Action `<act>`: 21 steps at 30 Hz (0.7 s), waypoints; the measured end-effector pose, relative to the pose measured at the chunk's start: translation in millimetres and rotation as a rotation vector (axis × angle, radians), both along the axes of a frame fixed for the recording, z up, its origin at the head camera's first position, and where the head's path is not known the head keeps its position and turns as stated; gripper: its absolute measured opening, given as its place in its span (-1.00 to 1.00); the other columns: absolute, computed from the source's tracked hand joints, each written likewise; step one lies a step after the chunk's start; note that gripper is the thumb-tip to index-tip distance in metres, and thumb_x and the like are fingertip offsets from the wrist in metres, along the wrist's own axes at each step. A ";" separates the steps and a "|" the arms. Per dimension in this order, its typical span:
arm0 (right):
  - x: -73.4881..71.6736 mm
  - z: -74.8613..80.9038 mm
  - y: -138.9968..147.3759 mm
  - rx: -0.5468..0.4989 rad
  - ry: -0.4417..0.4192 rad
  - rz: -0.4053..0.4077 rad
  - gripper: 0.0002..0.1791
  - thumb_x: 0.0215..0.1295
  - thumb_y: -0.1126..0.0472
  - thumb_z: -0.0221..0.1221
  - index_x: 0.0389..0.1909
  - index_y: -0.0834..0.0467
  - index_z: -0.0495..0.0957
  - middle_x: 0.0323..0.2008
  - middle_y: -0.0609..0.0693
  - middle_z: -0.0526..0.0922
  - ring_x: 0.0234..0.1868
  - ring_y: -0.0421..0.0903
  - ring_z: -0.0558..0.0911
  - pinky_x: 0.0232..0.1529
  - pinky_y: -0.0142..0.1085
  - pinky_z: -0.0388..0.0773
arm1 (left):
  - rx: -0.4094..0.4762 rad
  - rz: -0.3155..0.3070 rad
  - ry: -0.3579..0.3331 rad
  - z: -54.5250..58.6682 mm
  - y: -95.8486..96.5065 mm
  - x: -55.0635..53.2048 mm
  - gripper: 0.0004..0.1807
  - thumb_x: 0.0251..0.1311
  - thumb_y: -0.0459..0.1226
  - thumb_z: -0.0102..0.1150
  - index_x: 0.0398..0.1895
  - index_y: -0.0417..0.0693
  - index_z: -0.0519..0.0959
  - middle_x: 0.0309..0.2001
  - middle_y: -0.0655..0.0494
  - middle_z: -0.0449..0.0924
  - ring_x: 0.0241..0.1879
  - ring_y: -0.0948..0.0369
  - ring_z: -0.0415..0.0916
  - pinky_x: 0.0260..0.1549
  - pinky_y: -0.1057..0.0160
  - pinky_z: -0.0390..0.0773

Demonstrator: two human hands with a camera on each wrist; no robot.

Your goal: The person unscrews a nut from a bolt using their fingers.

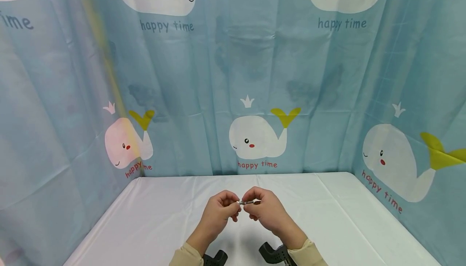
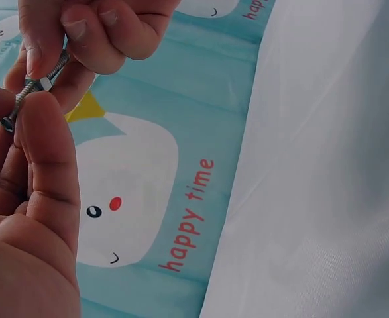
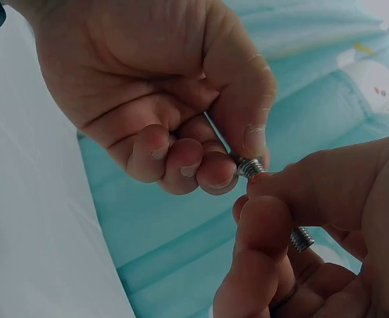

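Both hands meet close over the white table, around a small silver bolt [image 1: 248, 202] threaded along its length. In the left wrist view my left hand [image 2: 38, 205] pinches one end of it between thumb and index finger. A nut [image 2: 45, 84] sits partway along the thread. My right hand [image 2: 105, 30] holds that nut with thumb and fingertips, and threaded shank sticks out past them. The right wrist view shows the left hand [image 3: 174, 93] at upper left and the right hand [image 3: 333, 199] at lower right; fingers there hide the nut, while the bolt's threaded end [image 3: 301, 238] pokes out.
A white cloth-covered table [image 1: 145, 217] lies beneath the hands. Blue curtains [image 1: 204, 76] printed with whales enclose its back and both sides. Black wrist devices, one on the left [image 1: 216, 258] and one on the right [image 1: 273, 254], sit by the beige sleeves [image 1: 187, 254].
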State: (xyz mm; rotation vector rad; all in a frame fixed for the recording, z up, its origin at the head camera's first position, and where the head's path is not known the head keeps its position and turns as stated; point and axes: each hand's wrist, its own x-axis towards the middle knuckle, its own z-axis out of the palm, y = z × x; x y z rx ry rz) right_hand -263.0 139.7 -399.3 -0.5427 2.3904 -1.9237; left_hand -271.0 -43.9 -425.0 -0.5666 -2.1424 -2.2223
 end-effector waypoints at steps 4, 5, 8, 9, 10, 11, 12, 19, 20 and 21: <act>0.2 0.1 -0.1 -0.004 -0.001 -0.001 -0.91 0.23 0.40 0.23 -0.26 0.21 0.59 -0.30 0.07 0.61 -0.52 -0.08 0.51 -0.48 -0.26 0.52 | 0.011 -0.012 0.004 -0.1 -0.9 0.5 -0.87 0.24 -0.43 0.21 -0.19 -0.32 0.55 -0.42 -0.04 0.59 -0.46 0.08 0.54 -0.44 0.22 0.65; 0.3 0.2 -0.1 -0.007 -0.004 -0.002 -0.91 0.23 0.39 0.23 -0.25 0.21 0.59 -0.30 0.07 0.61 -0.52 -0.08 0.52 -0.48 -0.26 0.52 | 0.013 -0.012 0.006 -0.2 -0.9 0.4 -0.87 0.24 -0.43 0.21 -0.19 -0.33 0.56 -0.42 -0.04 0.59 -0.46 0.08 0.54 -0.44 0.22 0.65; 1.0 1.1 0.2 -0.022 -0.023 -0.007 -0.86 0.27 0.32 0.24 -0.17 0.24 0.59 -0.26 0.09 0.62 -0.53 -0.06 0.54 -0.50 -0.26 0.53 | 0.014 -0.009 0.011 0.5 -0.2 1.3 -0.88 0.23 -0.43 0.21 -0.20 -0.32 0.56 -0.42 -0.05 0.60 -0.46 0.10 0.54 -0.44 0.22 0.65; 1.3 1.4 0.3 -0.026 -0.037 -0.007 -0.83 0.29 0.28 0.23 -0.14 0.24 0.58 -0.26 0.10 0.63 -0.54 -0.06 0.55 -0.52 -0.27 0.53 | 0.012 -0.008 0.014 0.4 -0.1 1.1 -0.88 0.23 -0.43 0.21 -0.20 -0.32 0.57 -0.42 -0.04 0.60 -0.46 0.10 0.54 -0.45 0.22 0.65; 1.6 1.8 0.5 -0.028 -0.053 -0.006 -0.80 0.32 0.22 0.22 -0.12 0.25 0.58 -0.27 0.10 0.63 -0.55 -0.06 0.55 -0.53 -0.28 0.53 | 0.009 -0.008 0.016 0.4 0.2 1.2 -0.88 0.23 -0.43 0.22 -0.20 -0.32 0.57 -0.42 -0.04 0.60 -0.46 0.10 0.54 -0.45 0.21 0.65; 1.9 2.0 0.6 -0.026 -0.066 -0.005 -0.77 0.35 0.16 0.21 -0.11 0.24 0.58 -0.29 0.11 0.64 -0.57 -0.06 0.55 -0.55 -0.29 0.52 | 0.007 -0.008 0.016 0.3 0.4 1.2 -0.88 0.23 -0.43 0.22 -0.21 -0.32 0.57 -0.42 -0.05 0.60 -0.46 0.10 0.54 -0.45 0.21 0.65; 2.1 2.1 0.8 -0.023 -0.078 -0.002 -0.74 0.38 0.11 0.21 -0.12 0.25 0.58 -0.32 0.11 0.65 -0.58 -0.07 0.54 -0.56 -0.29 0.51 | 0.002 -0.007 0.018 0.1 0.7 1.0 -0.88 0.23 -0.43 0.22 -0.21 -0.31 0.57 -0.41 -0.05 0.61 -0.46 0.10 0.54 -0.44 0.21 0.65; -1.3 -1.3 1.1 0.006 -0.067 0.013 -0.75 0.40 0.08 0.21 -0.27 0.22 0.62 -0.48 0.08 0.62 -0.60 -0.10 0.50 -0.59 -0.32 0.46 | -0.021 -0.010 0.028 -2.9 1.1 -1.7 -0.89 0.23 -0.42 0.21 -0.21 -0.28 0.58 -0.41 -0.04 0.62 -0.48 0.12 0.55 -0.45 0.20 0.66; -1.7 -1.7 1.0 0.009 -0.056 0.010 -0.79 0.39 0.12 0.22 -0.26 0.21 0.62 -0.47 0.08 0.62 -0.60 -0.10 0.50 -0.59 -0.32 0.46 | -0.022 -0.011 0.031 -3.3 1.0 -1.9 -0.89 0.23 -0.42 0.21 -0.21 -0.28 0.58 -0.41 -0.04 0.62 -0.48 0.12 0.56 -0.45 0.19 0.66; -1.9 -2.0 0.7 0.013 -0.045 0.007 -0.83 0.36 0.15 0.23 -0.25 0.21 0.62 -0.45 0.08 0.62 -0.60 -0.10 0.50 -0.59 -0.32 0.46 | -0.023 -0.012 0.033 -3.9 0.8 -2.5 -0.89 0.23 -0.42 0.21 -0.22 -0.29 0.58 -0.41 -0.04 0.62 -0.48 0.11 0.56 -0.45 0.19 0.66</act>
